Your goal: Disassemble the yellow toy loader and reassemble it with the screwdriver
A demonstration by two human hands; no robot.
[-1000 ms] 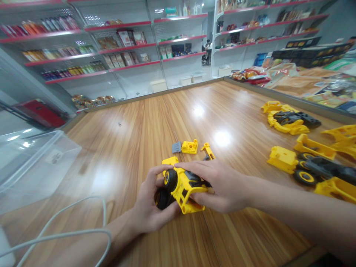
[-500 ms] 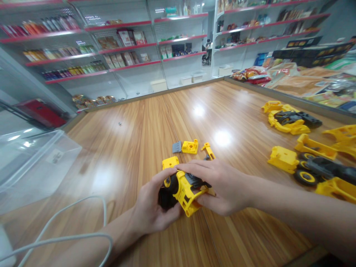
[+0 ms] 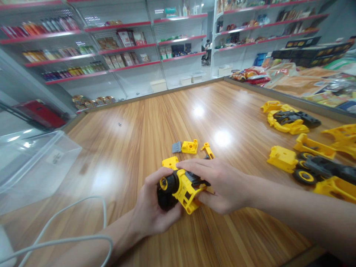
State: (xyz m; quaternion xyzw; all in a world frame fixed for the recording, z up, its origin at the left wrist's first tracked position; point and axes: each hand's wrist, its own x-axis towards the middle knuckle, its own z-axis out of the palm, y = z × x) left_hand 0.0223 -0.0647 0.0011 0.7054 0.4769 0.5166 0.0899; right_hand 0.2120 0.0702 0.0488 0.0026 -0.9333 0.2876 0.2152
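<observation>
Between my two hands is a yellow and black toy truck [image 3: 184,190] with black wheels, held just above the wooden table. My left hand [image 3: 151,202] wraps around its wheel end, thumb and fingers closed on the wheels. From the other side my right hand [image 3: 219,185] grips the yellow body, its fingers lying over the black part on top. Just beyond the hands are a grey toothed piece [image 3: 176,147], a yellow plate-like piece [image 3: 190,147] and a yellow arm piece [image 3: 207,150]. My fingers hide part of the truck.
More yellow toy parts and a black wheeled chassis [image 3: 328,168] lie at the right. A clear plastic box [image 3: 36,167] stands at the left, with a white cable [image 3: 69,207] in front of it. Packaged goods [image 3: 294,79] and stocked shelves [image 3: 125,48] lie beyond the table.
My left thumb has shifted back a little, and more of the truck's upper wheel shows. Both hands keep their hold in nearly the same place.
</observation>
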